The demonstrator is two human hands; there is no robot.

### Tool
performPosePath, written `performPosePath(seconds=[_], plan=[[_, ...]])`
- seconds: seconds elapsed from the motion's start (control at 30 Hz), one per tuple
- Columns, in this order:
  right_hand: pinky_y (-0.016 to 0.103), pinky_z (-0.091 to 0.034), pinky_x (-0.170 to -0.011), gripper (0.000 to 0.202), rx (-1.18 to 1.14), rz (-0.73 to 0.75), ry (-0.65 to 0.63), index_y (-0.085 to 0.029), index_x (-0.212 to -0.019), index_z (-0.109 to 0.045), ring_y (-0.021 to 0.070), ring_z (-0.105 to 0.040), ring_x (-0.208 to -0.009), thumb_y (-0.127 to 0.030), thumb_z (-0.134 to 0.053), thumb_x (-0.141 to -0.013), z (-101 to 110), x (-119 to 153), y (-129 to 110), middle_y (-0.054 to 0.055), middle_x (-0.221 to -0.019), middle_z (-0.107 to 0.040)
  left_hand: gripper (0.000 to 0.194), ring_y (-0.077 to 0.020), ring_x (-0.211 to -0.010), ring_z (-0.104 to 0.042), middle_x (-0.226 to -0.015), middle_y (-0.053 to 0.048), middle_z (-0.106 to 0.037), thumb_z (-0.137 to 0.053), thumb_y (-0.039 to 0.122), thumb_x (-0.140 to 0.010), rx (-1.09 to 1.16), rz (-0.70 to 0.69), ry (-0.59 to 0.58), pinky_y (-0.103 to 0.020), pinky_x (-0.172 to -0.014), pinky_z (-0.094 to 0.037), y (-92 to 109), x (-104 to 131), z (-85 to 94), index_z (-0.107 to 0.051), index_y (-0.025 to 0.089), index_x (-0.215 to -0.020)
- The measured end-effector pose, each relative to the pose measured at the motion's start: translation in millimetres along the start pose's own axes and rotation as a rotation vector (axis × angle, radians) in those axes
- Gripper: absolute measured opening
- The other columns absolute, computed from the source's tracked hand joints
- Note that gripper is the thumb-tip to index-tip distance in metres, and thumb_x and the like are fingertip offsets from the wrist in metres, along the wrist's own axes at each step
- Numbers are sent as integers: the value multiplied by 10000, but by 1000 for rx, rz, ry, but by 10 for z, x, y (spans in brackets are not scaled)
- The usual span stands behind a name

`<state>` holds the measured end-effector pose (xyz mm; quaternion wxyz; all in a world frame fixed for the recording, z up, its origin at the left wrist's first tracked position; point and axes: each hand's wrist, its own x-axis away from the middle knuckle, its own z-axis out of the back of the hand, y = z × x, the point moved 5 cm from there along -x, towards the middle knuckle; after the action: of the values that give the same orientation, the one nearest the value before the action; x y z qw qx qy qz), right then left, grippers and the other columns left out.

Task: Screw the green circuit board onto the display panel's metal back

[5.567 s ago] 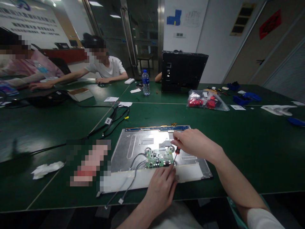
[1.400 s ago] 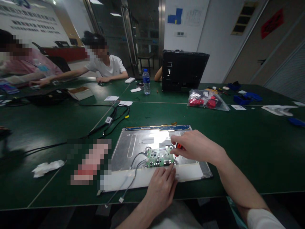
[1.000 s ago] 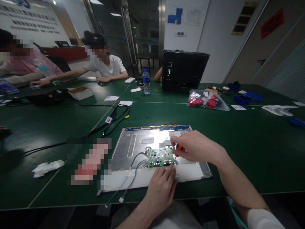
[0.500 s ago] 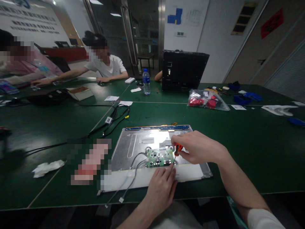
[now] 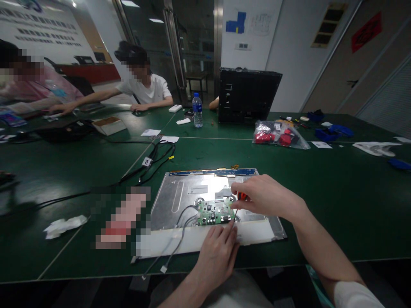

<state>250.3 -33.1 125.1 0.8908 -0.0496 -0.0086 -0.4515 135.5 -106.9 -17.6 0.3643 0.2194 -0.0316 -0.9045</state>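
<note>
"Head camera: how does the board (image 5: 213, 212) look?"

"Green, crowded with small parts, two grey cables (image 5: 183, 235) at its left side. It lies on a shiny panel (image 5: 167, 205), just beyond the left hand (image 5: 218, 250)."

"And the hands?"

"Right hand (image 5: 260, 193) grips a red screwdriver (image 5: 243, 196); left has fingers by the board's near corner, grip unclear."

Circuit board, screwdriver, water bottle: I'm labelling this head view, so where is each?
Circuit board (image 5: 215, 211): head view, middle of its green face.
Screwdriver (image 5: 243, 196): head view, visible red part of its handle.
Water bottle (image 5: 198, 111): head view, mid-height on its body.
</note>
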Motion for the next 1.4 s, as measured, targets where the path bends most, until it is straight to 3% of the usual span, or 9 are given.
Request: performPosePath(seconds=[0.2,0.77,1.4], plan=[[254,-249,-542,62,-20,61,-12,-216,-911,-588,148,-593,-704,-251,-555,-872,19,-2,-31,7,-810,-671,316,-253,-893,-557,-1233,-171,-595,-455,186,-903,-5,-2,9,-434,-789,-509,-9,2,-14,-569,91,-1181],[251,-301,-599,180,-115,120,-43,-212,-944,-541,150,-569,-746,-107,-547,-799,-4,49,-16,6,-906,-653,313,-261,-896,-556,-1227,-162,-603,-462,183,-896,-3,5,-23,-439,-790,-509,-7,-4,-16,-567,90,-1176],[249,-325,-606,162,-128,90,-32,-220,-946,-555,145,-582,-757,-129,-568,-811,37,79,37,1,-896,-664,303,-258,-887,-567,-1225,-155,-610,-472,177,-890,-2,-4,13,-435,-784,-512,-5,-5,8,-581,98,-1161]])
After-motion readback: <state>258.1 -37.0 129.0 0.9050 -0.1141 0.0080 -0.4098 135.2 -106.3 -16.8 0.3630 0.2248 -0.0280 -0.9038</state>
